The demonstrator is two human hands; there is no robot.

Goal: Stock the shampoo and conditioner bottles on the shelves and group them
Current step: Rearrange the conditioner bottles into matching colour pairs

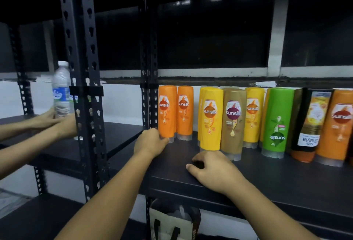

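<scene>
Left hand (150,143) grips cap end of leftmost orange bottle (167,111), which stands cap-down at left end of shelf (286,178). Right hand (212,169) rests on shelf, fingers curled, holding nothing, just in front of yellow bottle (211,119). Row runs on rightward: brown bottle (233,121), green bottle (277,123). Far left, another person's hands (57,125) hold water bottle (61,90).

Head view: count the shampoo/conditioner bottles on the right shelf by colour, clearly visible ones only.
Orange bottles: 3
Yellow bottles: 2
Brown bottle: 1
Green bottle: 1
Black bottle: 1
Total: 8; partly hidden bottles behind the row not counted.
</scene>
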